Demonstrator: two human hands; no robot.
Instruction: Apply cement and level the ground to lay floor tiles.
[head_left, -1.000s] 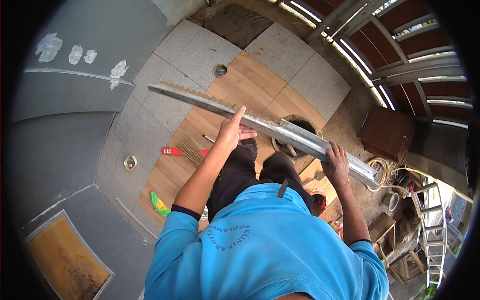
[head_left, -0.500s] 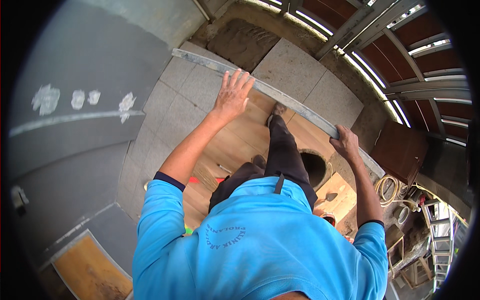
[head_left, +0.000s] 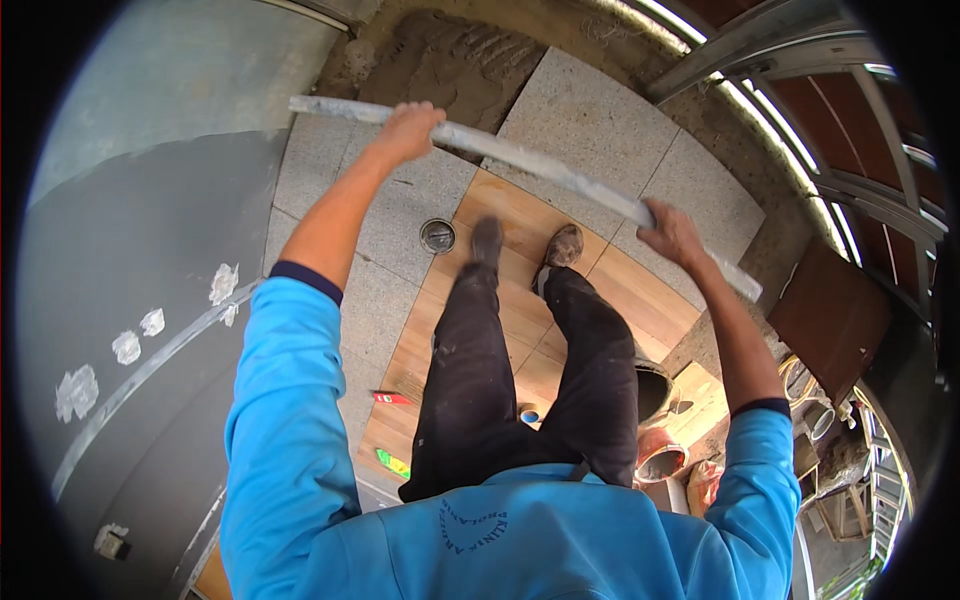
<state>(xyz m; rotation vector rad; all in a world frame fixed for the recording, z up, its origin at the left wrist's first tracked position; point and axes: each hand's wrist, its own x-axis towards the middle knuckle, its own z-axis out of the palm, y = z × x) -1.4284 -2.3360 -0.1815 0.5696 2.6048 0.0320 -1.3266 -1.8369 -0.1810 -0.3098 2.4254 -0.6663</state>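
- Grey bar (head_left: 540,165), upper centre, clasped by our left hand (head_left: 410,131) and right hand (head_left: 672,235), grip partly hidden.
- We're apparently positioning it; next calls for level, steady handling.

The bar (head_left: 540,166) is pale grey, the shirt (head_left: 620,540) blue, stone tiles (head_left: 575,112) speckled grey.

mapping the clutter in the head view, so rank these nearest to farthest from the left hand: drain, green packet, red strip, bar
1. Bar: in the grip of the left hand.
2. Drain: just below the hand in the picture.
3. Red strip: below and left of the drain.
4. Green packet: lowest.
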